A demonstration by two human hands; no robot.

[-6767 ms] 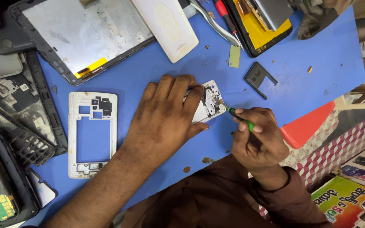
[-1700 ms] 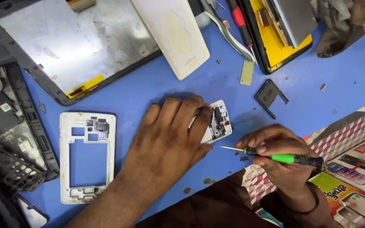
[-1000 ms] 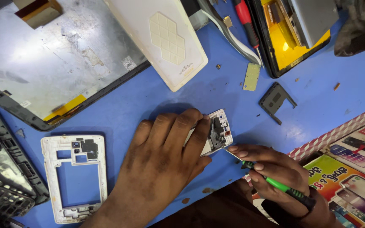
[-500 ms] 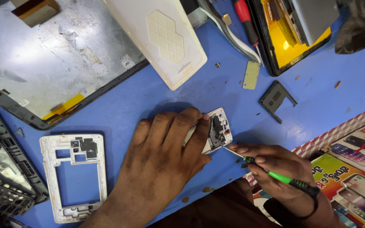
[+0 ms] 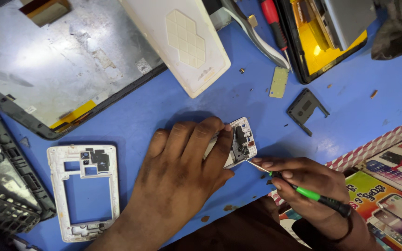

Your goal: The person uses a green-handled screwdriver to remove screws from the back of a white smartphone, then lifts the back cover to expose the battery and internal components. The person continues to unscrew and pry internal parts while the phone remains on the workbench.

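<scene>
**Asker:** On the blue table (image 5: pixel 173 104), what am I looking at?

**Operator:** From my remote seat I see a blue work surface from above. The left hand (image 5: pixel 177 181) lies flat, palm down, fingers together, pressing on a small opened white phone (image 5: pixel 240 142). Only the phone's right end shows past the fingertips, with dark inner parts exposed. It sits near the middle of the table, slightly toward the near edge.

**Asker:** And the other hand?

**Operator:** The right hand (image 5: pixel 310 183) is pinched closed around a thin screwdriver (image 5: pixel 298 188) with a green and black handle. Its metal tip touches, or nearly touches, the lower right edge of the phone; I cannot tell which.

**Asker:** Which step is this?

**Operator:** I judge it as working a screw or catch at that corner while the phone is held still. The next move calls for a steady tip, light downward pressure and a firm left palm, since the tip could slip off the edge.

**Asker:** What else is nearby?

**Operator:** A white phone frame (image 5: pixel 83 193) lies well to the left. A large grey tablet back (image 5: pixel 56 60) and a white cover (image 5: pixel 182 42) sit at the far side. A small dark bracket (image 5: pixel 307 109) and a pale green strip (image 5: pixel 279 82) lie apart beyond the phone
</scene>
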